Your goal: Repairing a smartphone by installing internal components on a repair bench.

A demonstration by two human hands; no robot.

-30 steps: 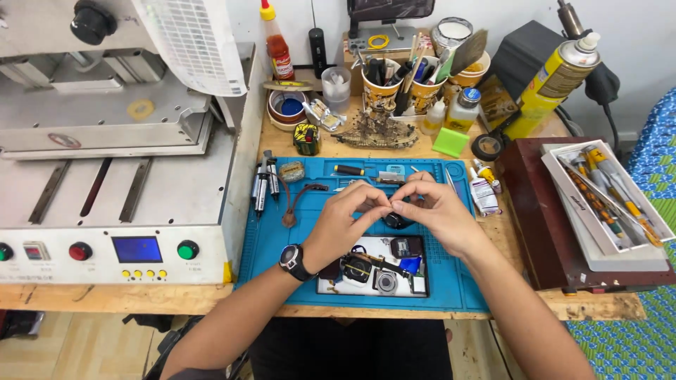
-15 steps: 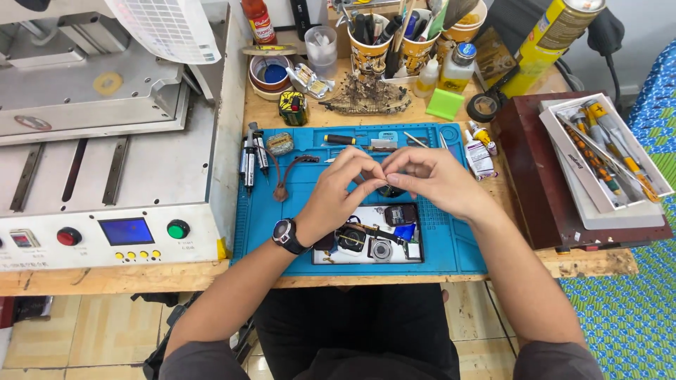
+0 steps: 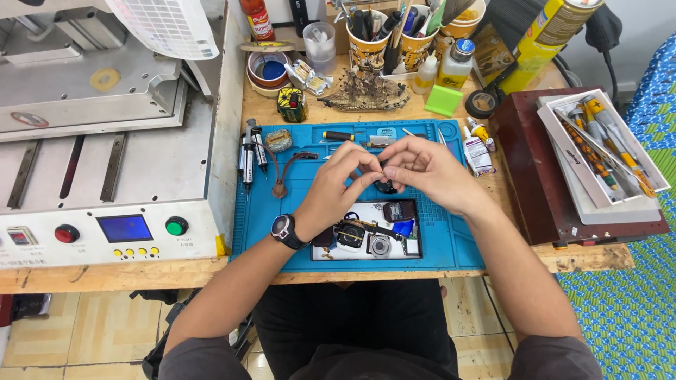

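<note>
Blue screen [image 3: 124, 228] on grey machine [image 3: 105, 141] panel, left

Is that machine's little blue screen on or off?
On: the screen glows blue on the machine's front panel, beside the green button.

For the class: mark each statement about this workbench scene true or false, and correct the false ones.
1. Both hands pinch a small dark part above the blue mat. True.
2. The wristwatch is on the right wrist. False: it is on the left wrist.
3. A white tray of small parts lies on the mat, below the hands. True.
4. The machine's green button sits left of its red button. False: green is to the right of red.
5. The left hand rests flat on the floor. False: it is raised, fingertips meeting the right hand.
</note>
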